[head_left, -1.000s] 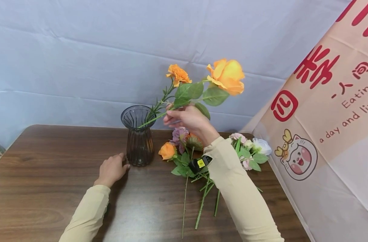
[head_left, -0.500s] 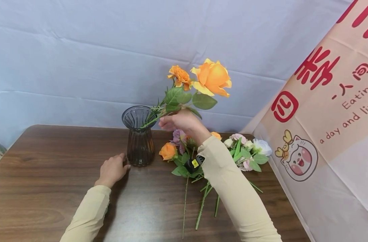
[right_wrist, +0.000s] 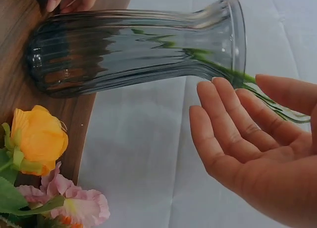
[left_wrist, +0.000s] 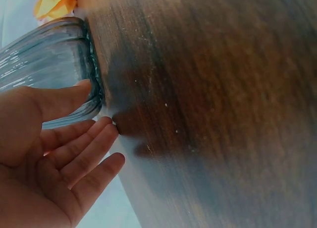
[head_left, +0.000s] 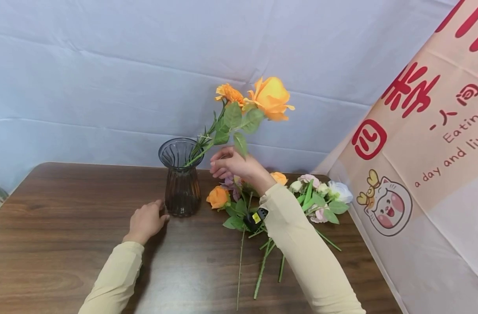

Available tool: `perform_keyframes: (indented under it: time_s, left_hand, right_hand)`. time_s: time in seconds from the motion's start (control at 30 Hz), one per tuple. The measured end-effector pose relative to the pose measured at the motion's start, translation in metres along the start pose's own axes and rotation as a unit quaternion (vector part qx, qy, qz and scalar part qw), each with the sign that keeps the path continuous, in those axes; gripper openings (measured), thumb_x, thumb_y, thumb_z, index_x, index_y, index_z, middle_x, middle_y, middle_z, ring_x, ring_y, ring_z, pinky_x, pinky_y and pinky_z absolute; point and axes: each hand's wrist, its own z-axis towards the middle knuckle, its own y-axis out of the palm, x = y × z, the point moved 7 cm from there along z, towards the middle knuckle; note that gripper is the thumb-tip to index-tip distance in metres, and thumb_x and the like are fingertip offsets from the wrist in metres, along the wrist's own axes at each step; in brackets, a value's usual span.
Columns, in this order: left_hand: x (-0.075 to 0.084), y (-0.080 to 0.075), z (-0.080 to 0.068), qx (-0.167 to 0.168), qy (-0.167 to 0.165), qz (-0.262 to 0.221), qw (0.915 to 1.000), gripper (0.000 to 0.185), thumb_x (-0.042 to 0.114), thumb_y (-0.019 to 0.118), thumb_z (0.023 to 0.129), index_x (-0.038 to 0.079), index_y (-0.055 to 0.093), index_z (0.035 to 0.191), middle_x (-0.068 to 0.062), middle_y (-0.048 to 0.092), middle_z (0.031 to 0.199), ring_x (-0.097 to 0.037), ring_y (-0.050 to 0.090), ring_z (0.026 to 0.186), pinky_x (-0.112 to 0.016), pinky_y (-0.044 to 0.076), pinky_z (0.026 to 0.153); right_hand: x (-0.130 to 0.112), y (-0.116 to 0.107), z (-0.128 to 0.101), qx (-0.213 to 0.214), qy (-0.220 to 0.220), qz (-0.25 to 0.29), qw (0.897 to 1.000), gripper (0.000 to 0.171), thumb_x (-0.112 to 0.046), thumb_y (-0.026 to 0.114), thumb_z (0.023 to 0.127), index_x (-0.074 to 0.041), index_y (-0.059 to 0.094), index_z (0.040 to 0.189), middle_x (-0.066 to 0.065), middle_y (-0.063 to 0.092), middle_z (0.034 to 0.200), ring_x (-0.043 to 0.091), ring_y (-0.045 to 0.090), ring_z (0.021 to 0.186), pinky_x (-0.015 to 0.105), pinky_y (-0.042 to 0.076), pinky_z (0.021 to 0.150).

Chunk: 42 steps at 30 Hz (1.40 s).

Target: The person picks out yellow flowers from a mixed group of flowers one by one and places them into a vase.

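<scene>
Tabletop (head_left: 66, 226), right hand (head_left: 233, 165) open beside vase (head_left: 181, 179)

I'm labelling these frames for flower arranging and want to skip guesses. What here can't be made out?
- Head view: whether the right hand touches the orange rose stem; leaves cover it.
- Right wrist view: stem ends inside the vase, lost in ribbed glass.
- Left wrist view: the vase's upper part, cut off by the edge; the left hand fills the corner.
</scene>
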Motion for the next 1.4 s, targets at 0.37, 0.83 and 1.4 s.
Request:
perform_keyframes:
  time_s: [0.37,0.83,1.4]
  left_hand:
    - [-0.002,0.001,0.000,0.003,0.000,0.005,1.0000,0.039,0.020,0.066,0.083,-0.006,0.055,0.110,-0.026,0.060,0.103,-0.045,0.058,0.083,-0.054,0.046,0.067]
    - [0.000,0.001,0.000,0.002,0.003,0.001,1.0000,0.038,0.020,0.067,0.083,-0.006,0.056,0.109,-0.026,0.061,0.101,-0.044,0.058,0.081,-0.054,0.046,0.067]
    - [-0.001,0.001,0.000,0.000,-0.002,-0.003,1.0000,0.032,0.020,0.067,0.083,-0.003,0.057,0.103,-0.023,0.061,0.098,-0.044,0.058,0.079,-0.054,0.045,0.066]
  right_hand:
    - [0.006,-0.018,-0.009,0.051,-0.008,0.007,0.999,0.019,-0.002,0.057,0.087,0.011,0.058,0.100,0.019,0.065,0.084,0.029,0.065,0.076,0.039,0.053,0.069]
    - [0.021,-0.034,-0.020,0.061,0.008,0.002,0.998,0.021,0.003,0.057,0.086,0.016,0.055,0.103,0.025,0.063,0.092,0.020,0.063,0.069,0.035,0.053,0.066]
    - [0.061,-0.062,-0.040,0.095,0.021,-0.014,0.995,0.022,-0.001,0.055,0.088,0.014,0.056,0.105,0.026,0.061,0.097,0.021,0.063,0.073,0.038,0.052,0.073]
